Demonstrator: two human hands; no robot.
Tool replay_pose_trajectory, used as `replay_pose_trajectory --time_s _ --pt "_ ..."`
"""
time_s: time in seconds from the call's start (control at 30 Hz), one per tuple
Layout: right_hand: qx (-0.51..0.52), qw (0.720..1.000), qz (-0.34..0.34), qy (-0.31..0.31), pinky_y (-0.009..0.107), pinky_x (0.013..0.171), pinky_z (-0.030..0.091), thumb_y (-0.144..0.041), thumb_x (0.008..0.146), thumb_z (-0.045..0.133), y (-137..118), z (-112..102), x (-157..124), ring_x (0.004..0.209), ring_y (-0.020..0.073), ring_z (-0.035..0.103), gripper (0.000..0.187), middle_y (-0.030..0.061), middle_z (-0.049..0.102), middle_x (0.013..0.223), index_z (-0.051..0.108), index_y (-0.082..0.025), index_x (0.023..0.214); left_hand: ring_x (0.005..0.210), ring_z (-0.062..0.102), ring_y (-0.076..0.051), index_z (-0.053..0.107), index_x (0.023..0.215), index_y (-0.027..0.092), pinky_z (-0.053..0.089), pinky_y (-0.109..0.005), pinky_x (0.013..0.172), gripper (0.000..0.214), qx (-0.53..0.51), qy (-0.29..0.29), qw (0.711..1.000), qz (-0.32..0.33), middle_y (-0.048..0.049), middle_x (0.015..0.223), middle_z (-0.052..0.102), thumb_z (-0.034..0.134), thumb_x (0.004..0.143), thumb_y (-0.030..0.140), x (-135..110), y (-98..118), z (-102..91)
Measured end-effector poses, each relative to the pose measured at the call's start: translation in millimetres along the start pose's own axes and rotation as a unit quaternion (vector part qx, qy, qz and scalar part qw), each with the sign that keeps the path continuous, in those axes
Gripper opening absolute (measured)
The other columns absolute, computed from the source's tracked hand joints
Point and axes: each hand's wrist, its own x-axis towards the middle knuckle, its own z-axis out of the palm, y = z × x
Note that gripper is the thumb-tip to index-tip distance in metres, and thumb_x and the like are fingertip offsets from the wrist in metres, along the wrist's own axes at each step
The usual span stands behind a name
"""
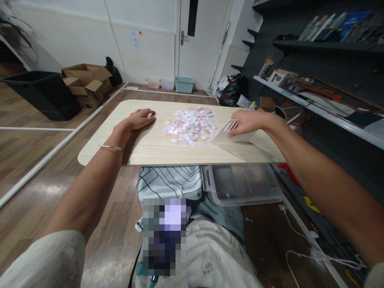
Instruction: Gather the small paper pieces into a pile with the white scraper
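Nearest, a pale short sleeve (51,260) covers the upper left arm, and pale, soft, wrinkled cloth (222,256) drapes over the lap above blue denim (225,214). Just beyond, a pale bag (171,182) with thin black curving lines sits beside a clear, rigid plastic box (246,186), both partly under the near edge of the table (144,146).

Both arms reach forward, spread wide around the tabletop, which is light, wood-grained and round-cornered. The left forearm, with a thin, shiny metal bracelet (111,147) near the wrist, slants inward; the left hand (140,119) rests palm down on the wood, its fingers loosely bent and slightly apart. The right forearm comes in from the right; the right hand (247,121) is clamped on a flat, stiff white slotted plate (237,138), tilted with its lower edge at the table.

Between the hands lies a loose, flattish heap of paper scraps (192,126), small angular bits in white and pink, just beside the plate's left corner.

Farther off stand a tapered black bin (39,96), open cardboard boxes (90,86), a blue-grey plastic tub (184,85), a crinkled, glossy black sack (234,92) and a smooth white door (204,48).
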Motion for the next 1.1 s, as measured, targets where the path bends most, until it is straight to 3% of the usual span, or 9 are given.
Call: replay_pose_trajectory --time_s 0.23,0.43,0.6,0.83,1.1 --pt "-0.014 1.0 -0.012 -0.009 0.036 0.072 0.043 -0.048 0.086 0.083 -5.5 2.8 -12.3 0.079 0.0294 0.067 0.032 0.0121 0.073 0.069 0.082 -0.017 0.077 0.156 0.054 -0.037 0.067 0.159 0.028 0.041 -0.049 0.133 0.07 0.008 0.0 1.0 0.013 -0.0077 0.164 0.068 0.045 0.103 0.063 1.7 -2.4 0.7" --pt "-0.04 0.999 -0.033 -0.005 0.033 0.067 0.035 -0.036 0.091 0.072 -13.8 10.5 -38.0 0.063 0.0198 0.055 0.031 0.0053 0.062 0.059 0.071 -0.019 0.065 0.158 0.052 -0.036 0.067 0.159 0.027 0.04 -0.05 0.134 0.07 0.009 0.005 1.0 0.017 -0.0082 0.17 0.064 0.046 0.102 0.063 4.8 -8.3 4.6" --pt "-0.031 0.999 -0.042 -0.005 0.033 0.067 0.032 -0.036 0.092 0.07 -16.4 18.2 -56.2 0.061 0.018 0.051 0.032 0.0037 0.061 0.058 0.069 -0.02 0.064 0.158 0.053 -0.035 0.067 0.157 0.028 0.04 -0.05 0.134 0.07 0.006 0.007 1.0 0.022 -0.0082 0.17 0.064 0.046 0.101 0.065 8.5 -13.1 7.3" --pt "-0.046 0.999 -0.026 -0.009 0.034 0.069 0.033 -0.035 0.092 0.07 -18.4 21.0 -64.1 0.063 0.0197 0.055 0.031 0.0054 0.064 0.06 0.07 -0.021 0.064 0.158 0.053 -0.035 0.067 0.158 0.026 0.042 -0.048 0.131 0.074 0.015 -0.005 1.0 0.02 -0.0098 0.171 0.063 0.044 0.101 0.067 7.5 -11.7 4.5" --pt "-0.05 0.998 -0.016 -0.023 0.033 0.069 0.038 -0.04 0.092 0.077 -16.5 12.0 -52.2 0.069 0.0227 0.062 0.032 0.0082 0.069 0.063 0.073 -0.019 0.068 0.156 0.055 -0.036 0.069 0.156 0.027 0.044 -0.05 0.131 0.071 0.017 0.009 1.0 0.022 -0.0084 0.167 0.066 0.045 0.101 0.066 6.7 -10.6 5.7"
